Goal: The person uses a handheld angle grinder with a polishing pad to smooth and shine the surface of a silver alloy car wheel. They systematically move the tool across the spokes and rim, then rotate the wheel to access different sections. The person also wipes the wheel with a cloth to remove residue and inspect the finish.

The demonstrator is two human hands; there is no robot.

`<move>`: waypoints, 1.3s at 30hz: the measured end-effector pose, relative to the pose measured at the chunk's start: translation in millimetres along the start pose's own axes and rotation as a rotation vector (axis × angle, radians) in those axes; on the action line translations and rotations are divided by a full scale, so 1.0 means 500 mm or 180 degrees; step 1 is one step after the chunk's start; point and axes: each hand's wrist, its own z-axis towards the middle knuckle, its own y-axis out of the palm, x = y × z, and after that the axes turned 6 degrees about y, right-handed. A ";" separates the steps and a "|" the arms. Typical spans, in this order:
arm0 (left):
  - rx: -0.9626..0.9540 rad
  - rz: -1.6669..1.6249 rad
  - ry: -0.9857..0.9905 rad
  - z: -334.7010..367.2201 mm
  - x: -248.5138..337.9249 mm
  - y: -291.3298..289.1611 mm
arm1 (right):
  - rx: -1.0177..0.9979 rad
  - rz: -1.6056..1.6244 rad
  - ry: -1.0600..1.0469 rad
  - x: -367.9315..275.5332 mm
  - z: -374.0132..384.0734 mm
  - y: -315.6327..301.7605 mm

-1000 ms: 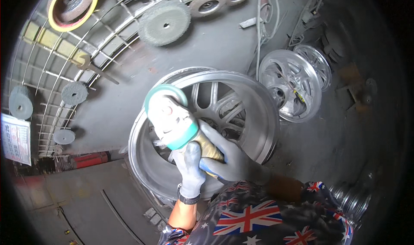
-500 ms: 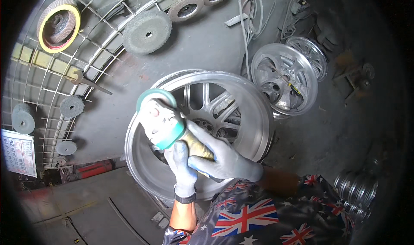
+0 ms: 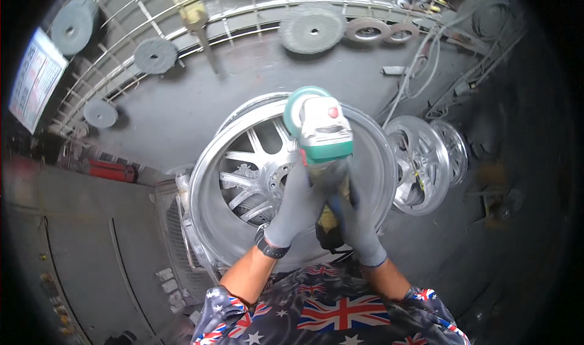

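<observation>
Fingers of left hand (image 3: pixel 297 204) and right hand (image 3: pixel 361 226) grip the grinder (image 3: pixel 327 139), likely heavy and rigid, best held around its body (image 3: pixel 328 221)

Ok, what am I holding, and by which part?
A grinder, by its handle just behind the green band, in your left hand and right hand.

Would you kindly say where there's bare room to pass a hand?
Bare: the grey surface between the round grey discs and large silver metal wheel. Crowded: over the wheel, where grey-gloved left hand and right hand hold the white-green grinder.
</observation>
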 end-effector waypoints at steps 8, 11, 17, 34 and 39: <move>-0.0073 -0.0440 0.0258 0.009 0.001 -0.011 | -0.0100 0.0227 -0.0219 -0.023 0.005 0.006; -0.0123 -0.0716 0.0474 0.014 -0.018 -0.002 | 0.0082 0.0038 -0.0460 -0.009 0.005 0.002; -0.0007 -0.1002 0.0346 0.003 -0.011 -0.012 | 0.0049 -0.0267 -0.0454 -0.024 0.007 0.013; 0.0008 -0.0859 0.0571 -0.010 -0.017 -0.040 | 0.0139 -0.0712 -0.0441 -0.037 0.005 0.038; 0.0134 -0.0988 0.0570 -0.017 -0.010 -0.050 | 0.0092 -0.0786 -0.0496 -0.031 0.006 0.046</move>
